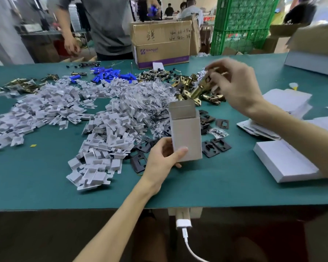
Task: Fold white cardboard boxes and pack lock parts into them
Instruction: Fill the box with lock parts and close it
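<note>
Packing stage: an open-topped white box point(186, 137) is held upright over the worktop point(36, 182) by the left grip point(163, 157); a brass latch point(199, 90), pinched in the right grip point(237, 89) above, likely needs lowering in.

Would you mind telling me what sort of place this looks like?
Probably a factory packing bench: heaps of white plastic parts, brass latches and flat white boxes on a green table, plastic crates behind.
</note>
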{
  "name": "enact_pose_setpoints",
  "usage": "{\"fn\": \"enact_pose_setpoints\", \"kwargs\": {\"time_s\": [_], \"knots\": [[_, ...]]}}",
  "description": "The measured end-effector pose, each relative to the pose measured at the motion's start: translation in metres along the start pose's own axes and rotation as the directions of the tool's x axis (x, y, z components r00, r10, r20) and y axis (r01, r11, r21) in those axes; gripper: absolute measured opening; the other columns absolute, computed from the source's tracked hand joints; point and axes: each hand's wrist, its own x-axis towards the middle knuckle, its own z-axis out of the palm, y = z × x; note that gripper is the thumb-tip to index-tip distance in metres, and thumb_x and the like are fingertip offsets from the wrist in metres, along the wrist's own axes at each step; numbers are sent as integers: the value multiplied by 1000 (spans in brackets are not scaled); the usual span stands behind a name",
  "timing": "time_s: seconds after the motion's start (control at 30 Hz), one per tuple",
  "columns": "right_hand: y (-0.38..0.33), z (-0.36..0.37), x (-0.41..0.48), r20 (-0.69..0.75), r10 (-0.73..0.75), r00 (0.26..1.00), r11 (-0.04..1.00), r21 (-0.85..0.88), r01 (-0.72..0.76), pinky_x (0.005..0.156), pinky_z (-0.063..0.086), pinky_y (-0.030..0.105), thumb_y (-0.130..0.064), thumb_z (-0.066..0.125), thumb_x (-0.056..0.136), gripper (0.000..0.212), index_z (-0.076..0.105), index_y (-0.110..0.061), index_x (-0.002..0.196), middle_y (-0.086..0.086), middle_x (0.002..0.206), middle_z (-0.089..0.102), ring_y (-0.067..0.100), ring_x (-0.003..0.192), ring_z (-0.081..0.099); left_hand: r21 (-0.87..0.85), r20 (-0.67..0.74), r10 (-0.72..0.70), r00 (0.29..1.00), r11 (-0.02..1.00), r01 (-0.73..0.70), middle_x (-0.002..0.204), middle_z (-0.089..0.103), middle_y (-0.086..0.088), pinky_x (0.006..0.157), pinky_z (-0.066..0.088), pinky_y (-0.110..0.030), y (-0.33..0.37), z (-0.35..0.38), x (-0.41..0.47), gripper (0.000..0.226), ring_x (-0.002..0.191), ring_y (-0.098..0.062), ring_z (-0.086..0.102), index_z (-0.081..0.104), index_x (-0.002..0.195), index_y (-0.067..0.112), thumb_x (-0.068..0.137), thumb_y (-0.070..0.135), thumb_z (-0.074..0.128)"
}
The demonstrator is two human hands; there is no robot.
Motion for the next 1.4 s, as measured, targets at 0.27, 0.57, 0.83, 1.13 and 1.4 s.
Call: {"fn": "enact_pose_setpoints", "kwargs": {"time_s": [0.27,0.57,0.83,1.13,1.4], "knots": [[-55,-13,-26,82,-206,975,976,-61,211,78,56,18,-2,61,99,22,68,-1,120,8,101,75,12,81,71,57,33,54,998,997,-55,112,76,-8,70,57,-29,1,2,-3,25,98,-20,71,66,114,9,92,4,77],[-58,-28,-31,95,-168,981,983,-53,174,76,58,16,-4,61,100,23,67,0,121,8,97,73,9,80,73,21,35,30,999,999,-30,112,77,0,76,62,-33,-1,1,-1,23,104,-20,73,66,114,13,93,7,76],[-53,2,-51,330,-136,934,938,-260,228,79,43,33,-17,63,99,22,70,-16,121,6,97,67,19,89,55,14,85,70,994,997,-71,117,77,-2,96,59,-33,-2,0,-1,30,113,-19,72,68,116,12,89,7,80],[-56,23,-63,498,-71,864,912,-318,259,82,47,38,-20,60,99,14,62,-17,112,-2,88,57,24,93,57,-27,166,49,985,999,-45,120,76,-6,100,58,-41,-2,1,-3,40,116,-25,70,65,123,14,87,16,84],[-56,28,-61,522,-4,853,888,-391,243,86,50,42,-23,52,102,17,66,-19,110,5,98,71,29,94,64,-58,152,0,988,998,9,114,78,-6,89,58,-27,-1,-1,-2,32,107,-19,74,68,117,7,88,11,82]]}}
